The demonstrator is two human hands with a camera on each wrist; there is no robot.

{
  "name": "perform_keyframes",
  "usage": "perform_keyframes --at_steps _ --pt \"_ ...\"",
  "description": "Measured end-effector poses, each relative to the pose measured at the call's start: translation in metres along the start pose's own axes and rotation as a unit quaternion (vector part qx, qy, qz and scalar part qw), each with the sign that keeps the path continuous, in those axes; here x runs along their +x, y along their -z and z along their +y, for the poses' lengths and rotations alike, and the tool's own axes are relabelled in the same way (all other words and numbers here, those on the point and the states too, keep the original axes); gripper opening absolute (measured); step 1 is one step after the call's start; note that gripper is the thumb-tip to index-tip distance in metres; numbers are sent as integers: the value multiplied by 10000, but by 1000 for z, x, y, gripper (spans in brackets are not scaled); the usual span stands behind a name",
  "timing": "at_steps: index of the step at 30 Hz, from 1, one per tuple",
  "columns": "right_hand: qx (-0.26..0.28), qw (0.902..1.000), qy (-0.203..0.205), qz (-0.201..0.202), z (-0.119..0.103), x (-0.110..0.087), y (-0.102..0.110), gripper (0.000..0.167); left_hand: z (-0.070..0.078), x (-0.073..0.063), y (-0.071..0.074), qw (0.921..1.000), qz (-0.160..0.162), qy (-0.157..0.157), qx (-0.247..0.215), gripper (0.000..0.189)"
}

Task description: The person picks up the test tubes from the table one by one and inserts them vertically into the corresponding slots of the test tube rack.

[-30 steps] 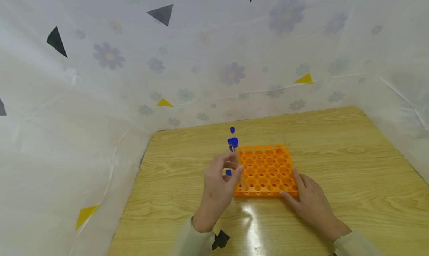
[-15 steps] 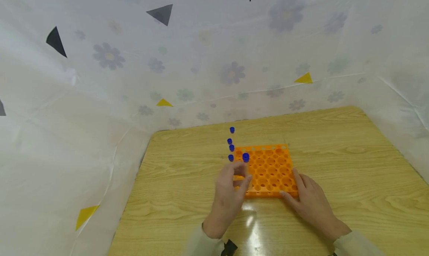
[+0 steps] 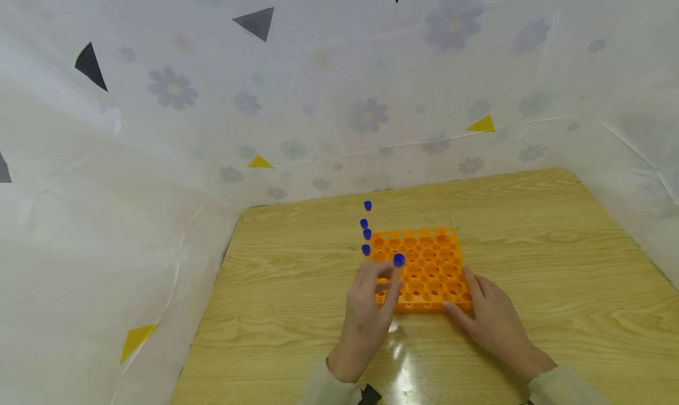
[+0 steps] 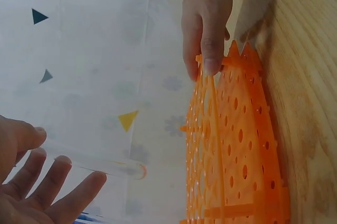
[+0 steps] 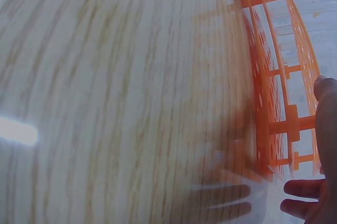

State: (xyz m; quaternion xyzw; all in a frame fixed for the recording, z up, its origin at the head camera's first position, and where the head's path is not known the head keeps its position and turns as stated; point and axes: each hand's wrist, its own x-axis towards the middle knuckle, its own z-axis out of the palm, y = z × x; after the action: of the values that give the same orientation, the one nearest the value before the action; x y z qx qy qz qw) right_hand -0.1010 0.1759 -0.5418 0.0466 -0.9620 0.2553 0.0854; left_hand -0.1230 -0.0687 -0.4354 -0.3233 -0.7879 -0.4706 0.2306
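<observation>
My left hand [image 3: 366,313] pinches a clear test tube with a blue cap [image 3: 399,260] between thumb and fingers. The tube stands nearly upright above the left front part of the orange test tube rack [image 3: 431,272]. In the left wrist view the clear end of the tube [image 4: 138,171] points towards the rack [image 4: 245,145] and is apart from it. My right hand [image 3: 495,319] grips the rack's right front corner, thumb at the front and fingers along the right side. In the right wrist view its thumb [image 5: 319,87] touches the rack's upper plate.
Several blue caps [image 3: 367,234] stand in a loose row along the rack's left side; what is under them is hard to make out. The wooden table [image 3: 276,275] reaches back to a white flowered curtain [image 3: 318,98] with triangular stickers.
My left hand has moved right and towards me with the blue-capped test tube, from the rack's back left corner to over its front left part. My right hand and the rack have stayed put.
</observation>
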Motion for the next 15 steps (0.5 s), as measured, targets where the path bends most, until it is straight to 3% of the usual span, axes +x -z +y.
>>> perform_keyframes --at_steps 10,15 --pt "-3 10000 -44 -63 -1 0 -1 90 -3 -1 0 9950 7 -594 798 29" --pt "9 9999 -90 -92 0 0 -1 91 -3 -2 -1 9947 -116 -595 830 28"
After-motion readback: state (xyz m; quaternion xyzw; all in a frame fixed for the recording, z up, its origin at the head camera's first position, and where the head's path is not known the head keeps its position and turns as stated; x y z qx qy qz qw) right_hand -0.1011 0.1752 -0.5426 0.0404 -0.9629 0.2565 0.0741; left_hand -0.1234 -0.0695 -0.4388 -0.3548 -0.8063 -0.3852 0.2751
